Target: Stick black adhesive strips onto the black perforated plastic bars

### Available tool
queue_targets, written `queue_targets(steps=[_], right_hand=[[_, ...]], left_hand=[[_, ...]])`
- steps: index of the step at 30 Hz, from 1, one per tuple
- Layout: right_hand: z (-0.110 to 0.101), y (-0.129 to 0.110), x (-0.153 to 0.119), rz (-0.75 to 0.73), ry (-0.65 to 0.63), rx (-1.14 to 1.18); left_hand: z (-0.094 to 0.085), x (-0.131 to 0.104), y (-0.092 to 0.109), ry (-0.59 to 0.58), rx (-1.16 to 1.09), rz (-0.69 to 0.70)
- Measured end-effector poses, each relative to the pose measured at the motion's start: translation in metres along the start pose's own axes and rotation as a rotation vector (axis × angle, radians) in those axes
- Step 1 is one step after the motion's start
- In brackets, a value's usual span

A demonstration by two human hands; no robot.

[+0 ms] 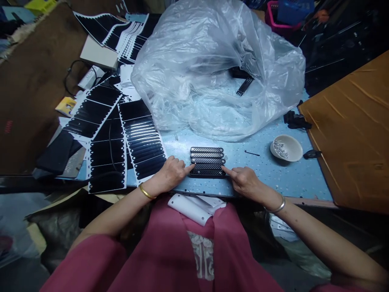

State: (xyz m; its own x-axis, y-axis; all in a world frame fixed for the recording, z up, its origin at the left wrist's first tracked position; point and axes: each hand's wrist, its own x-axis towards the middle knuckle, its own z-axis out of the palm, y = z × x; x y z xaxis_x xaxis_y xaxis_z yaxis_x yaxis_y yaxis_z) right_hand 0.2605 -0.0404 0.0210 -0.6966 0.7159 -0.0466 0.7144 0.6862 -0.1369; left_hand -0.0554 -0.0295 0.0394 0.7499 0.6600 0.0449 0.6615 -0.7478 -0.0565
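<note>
On the blue speckled table (206,186), several black bars (208,161) with a crosshatched texture and rounded ends lie stacked side by side, with small bright screws or rivets at their ends. My left hand (172,173) touches the left end of the nearer bars with its outstretched index finger, the other fingers curled. At the right end, the index fingertip of my right hand (244,180) rests on the same bars, its other fingers folded too. Neither hand grips anything visible. To the right stands a white bowl (293,149) of small silver fasteners.
A large clear plastic bag (206,69) with black parts inside covers the table's back. Sheets of black strips (142,138) lie at the left. A thin black tool (252,153) lies left of the bowl. A brown board (352,134) stands at the right edge.
</note>
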Motion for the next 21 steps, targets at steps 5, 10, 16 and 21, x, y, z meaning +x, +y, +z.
queue_targets(steps=[5,10,16,21], right_hand=[[0.003,-0.001,-0.001,-0.004,0.063,-0.006],[-0.003,-0.002,0.001,-0.01,0.051,0.0],[-0.002,-0.003,0.001,-0.001,0.056,-0.005],[0.002,-0.002,0.0,-0.002,0.07,0.01]], left_hand=[[0.003,-0.006,-0.001,0.02,-0.046,0.012],[0.013,-0.003,-0.003,0.123,-0.134,-0.036],[0.024,0.018,-0.009,0.173,-0.253,-0.115],[0.021,0.03,-0.012,0.08,-0.397,-0.08]])
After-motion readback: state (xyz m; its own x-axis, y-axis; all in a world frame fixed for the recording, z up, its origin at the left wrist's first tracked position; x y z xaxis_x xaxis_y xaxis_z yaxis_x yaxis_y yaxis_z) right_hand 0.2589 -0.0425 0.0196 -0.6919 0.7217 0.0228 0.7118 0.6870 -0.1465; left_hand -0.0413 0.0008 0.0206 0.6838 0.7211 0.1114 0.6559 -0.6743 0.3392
